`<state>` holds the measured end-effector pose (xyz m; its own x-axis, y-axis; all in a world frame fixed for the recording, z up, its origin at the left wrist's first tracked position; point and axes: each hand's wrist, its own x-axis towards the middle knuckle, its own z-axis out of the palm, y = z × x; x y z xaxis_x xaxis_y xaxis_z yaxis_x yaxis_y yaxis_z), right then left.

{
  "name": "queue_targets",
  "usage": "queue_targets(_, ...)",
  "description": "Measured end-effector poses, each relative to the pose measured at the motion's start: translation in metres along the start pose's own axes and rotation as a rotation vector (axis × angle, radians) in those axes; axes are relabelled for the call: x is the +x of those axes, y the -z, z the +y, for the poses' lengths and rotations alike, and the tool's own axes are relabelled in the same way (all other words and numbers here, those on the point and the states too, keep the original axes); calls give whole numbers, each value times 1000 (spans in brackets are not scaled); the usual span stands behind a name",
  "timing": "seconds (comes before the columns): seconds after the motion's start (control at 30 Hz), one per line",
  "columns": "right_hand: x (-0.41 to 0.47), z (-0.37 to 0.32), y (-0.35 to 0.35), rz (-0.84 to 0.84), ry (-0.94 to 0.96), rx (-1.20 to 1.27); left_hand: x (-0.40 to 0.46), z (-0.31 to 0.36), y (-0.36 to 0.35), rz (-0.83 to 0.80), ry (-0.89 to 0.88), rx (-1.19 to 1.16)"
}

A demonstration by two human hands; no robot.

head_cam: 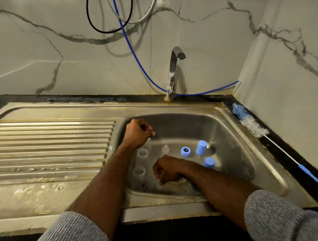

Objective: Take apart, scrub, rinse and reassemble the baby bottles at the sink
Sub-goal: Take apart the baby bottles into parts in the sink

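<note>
Two clear bottles [140, 163] stand in the sink [232, 142] between the hands. The left hand [138, 133] is clenched, holding nothing visible; whether the right hand [167, 169], fingers curled, holds anything is unclear.

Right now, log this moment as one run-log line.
stage: parts apart in sink | left hand: curled above basin, empty | right hand: low at basin floor, grip unclear | bottle brush: unused on counter | tap: off
</note>
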<state>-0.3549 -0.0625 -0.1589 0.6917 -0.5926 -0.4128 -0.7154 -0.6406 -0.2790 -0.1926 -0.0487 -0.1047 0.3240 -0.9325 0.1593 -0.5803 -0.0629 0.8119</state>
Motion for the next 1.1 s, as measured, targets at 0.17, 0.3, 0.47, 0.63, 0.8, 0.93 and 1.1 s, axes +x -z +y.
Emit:
queue_targets(0.17,-5,3,10,89,37,102,4,0,1,11,9,23)
queue_targets(0.3,-10,13,26,337,48,226,6,-1,0,65,35,59)
queue_targets(0.47,-18,27,48,514,-1,350,7,-8,-1,145,108,65)
queue_targets(0.63,-18,46,56,611,-17,443,28,-21,-8,-34,176,259)
queue_targets(0.8,-13,59,58,636,-4,485,50,-35,-23,-197,181,369)
queue_targets(0.93,-7,58,59,621,20,505,61,-42,-32,-262,170,481)
queue_targets(1.1,-5,60,59,642,17,549,63,-40,-37,-225,115,447)
